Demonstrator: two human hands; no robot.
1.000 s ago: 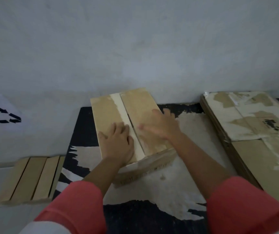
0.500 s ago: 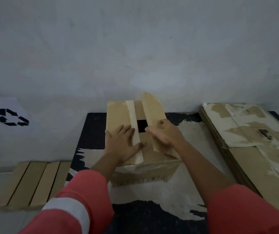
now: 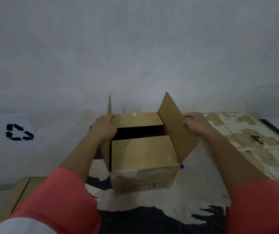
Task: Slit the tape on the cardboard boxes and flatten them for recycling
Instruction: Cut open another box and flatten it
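A brown cardboard box stands on the worn black work surface in front of me. Its two long top flaps are swung up and outward. The two short inner flaps lie flat with a dark gap between them. My left hand grips the upright left flap at its edge. My right hand holds the outer face of the right flap, which leans to the right. A small blue object shows at the box's front right corner; I cannot tell what it is.
A stack of flattened, torn cardboard lies on the right. More flattened cardboard lies at the lower left. A white sheet with a black recycling symbol sits at the left against the grey wall.
The box's long top flaps, pressed shut under my hands a second ago, have been pulled apart and raised. Both hands moved outward to the flap edges.
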